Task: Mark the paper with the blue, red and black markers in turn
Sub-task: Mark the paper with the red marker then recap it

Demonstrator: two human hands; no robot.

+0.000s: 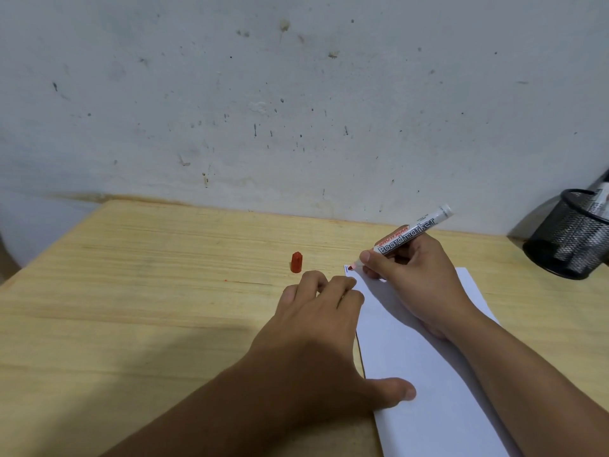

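Observation:
A white sheet of paper (428, 374) lies on the wooden table, right of centre. My right hand (418, 275) grips an uncapped red board marker (412, 234), its red tip touching the paper's far left corner. My left hand (316, 334) rests flat, fingers spread, pressing on the paper's left edge, thumb on the sheet. The marker's red cap (296, 262) stands upright on the table just left of the paper's far corner. A short dark mark shows at that corner, partly hidden by the tip.
A black mesh pen holder (570, 235) stands at the far right against the wall, with at least one marker (601, 199) in it. The wooden table (131, 291) meets a stained grey wall at the back. A small red dot marks the tabletop left of the cap.

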